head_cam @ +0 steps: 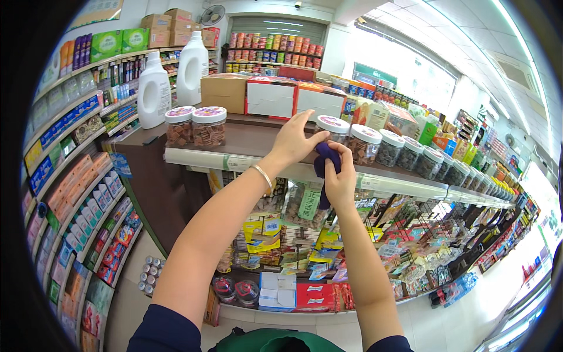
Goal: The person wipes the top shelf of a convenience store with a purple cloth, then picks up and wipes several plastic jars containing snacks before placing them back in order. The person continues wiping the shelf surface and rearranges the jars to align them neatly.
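A dark purple cloth (327,158) is bunched in my right hand (341,174), pinched between thumb and fingers, with one end hanging down over the shelf edge. My left hand (294,140) reaches over the top shelf (255,136), its fingers by a clear jar with a white lid (333,124); its thumb meets the cloth, and whether it grips anything is unclear. More white-lidded jars (365,143) of brown and dark snacks run in a row to the right. Two jars of brown pieces (209,127) stand together at the shelf's left end.
Two white plastic bottles (154,94) stand at the far left of the top. Behind the shelf are a brown cardboard box (223,93) and red-and-white boxes (272,97). Snack packets (261,235) hang on racks below. Stocked shelves (83,176) line the left side.
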`<state>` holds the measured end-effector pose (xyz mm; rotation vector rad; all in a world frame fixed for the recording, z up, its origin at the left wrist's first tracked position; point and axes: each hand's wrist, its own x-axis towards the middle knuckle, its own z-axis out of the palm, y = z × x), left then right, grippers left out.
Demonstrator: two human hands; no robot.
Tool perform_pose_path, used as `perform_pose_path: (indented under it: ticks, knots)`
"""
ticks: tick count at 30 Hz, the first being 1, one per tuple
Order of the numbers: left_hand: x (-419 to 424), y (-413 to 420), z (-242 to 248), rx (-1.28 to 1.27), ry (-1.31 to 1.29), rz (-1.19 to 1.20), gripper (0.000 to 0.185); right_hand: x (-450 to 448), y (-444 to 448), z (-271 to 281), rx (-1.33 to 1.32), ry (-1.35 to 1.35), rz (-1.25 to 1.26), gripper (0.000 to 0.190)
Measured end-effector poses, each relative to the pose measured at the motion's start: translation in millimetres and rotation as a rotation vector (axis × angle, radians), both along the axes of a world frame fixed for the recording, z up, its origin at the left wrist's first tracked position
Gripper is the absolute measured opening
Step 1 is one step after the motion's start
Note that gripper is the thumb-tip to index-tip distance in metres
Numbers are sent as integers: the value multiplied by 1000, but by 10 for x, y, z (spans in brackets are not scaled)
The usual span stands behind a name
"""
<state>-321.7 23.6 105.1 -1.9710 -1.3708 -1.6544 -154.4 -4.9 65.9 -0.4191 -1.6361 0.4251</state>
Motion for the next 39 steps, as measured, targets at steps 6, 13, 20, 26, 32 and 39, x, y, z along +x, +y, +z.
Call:
perform_pose_path:
  ticks: [6, 13, 20, 26, 32, 39]
  knots:
    - [-1010, -675, 106, 413, 162, 314, 31, -671, 245, 598, 159, -118, -38, 26]
    - [-1645, -829, -199, 303, 345, 622, 44, -1336, 1103, 775, 311, -872, -771, 20]
    - [-1651, -802, -219, 293, 305, 565, 42, -1699, 1471, 678, -331, -1326, -740, 31]
    - [-1680, -784, -259, 297, 281, 554, 41, -2545, 1236, 690, 57, -1415, -451, 28]
    - [-1681, -780, -236, 301, 286, 542, 40, -2440, 1221, 852, 115, -1017, -204, 29]
    - [-1661, -775, -253, 289, 265, 543, 40, -1603, 1716, 798, -347, -1190, -875, 32]
